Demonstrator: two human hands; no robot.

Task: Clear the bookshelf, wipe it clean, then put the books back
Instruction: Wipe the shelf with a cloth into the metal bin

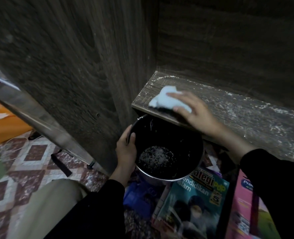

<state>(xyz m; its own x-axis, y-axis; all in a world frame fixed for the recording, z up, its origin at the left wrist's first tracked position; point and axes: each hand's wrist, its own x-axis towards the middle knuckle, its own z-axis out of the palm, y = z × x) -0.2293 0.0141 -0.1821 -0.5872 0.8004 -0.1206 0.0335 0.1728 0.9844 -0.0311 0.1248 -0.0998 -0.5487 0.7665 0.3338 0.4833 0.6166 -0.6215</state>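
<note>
The right hand [194, 111] lies nearly flat, fingers spread, pressing a white cloth [165, 99] onto the dusty shelf [246, 114] near its left end. The left hand [125, 150] grips the rim of a black bucket [185, 135], thumb inside, just under the shelf's front edge. Books [194, 200] lie on the floor below.

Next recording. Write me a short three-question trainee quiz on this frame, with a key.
1. True or false: the right hand presses a crumpled white cloth onto the dusty dark wooden shelf.
2. The left hand grips: A) the rim of the round black bucket B) a book C) the cloth
3. What colour is the book cover right of the teal paperback book?
Key: 1 true; 2 A; 3 pink.
</note>
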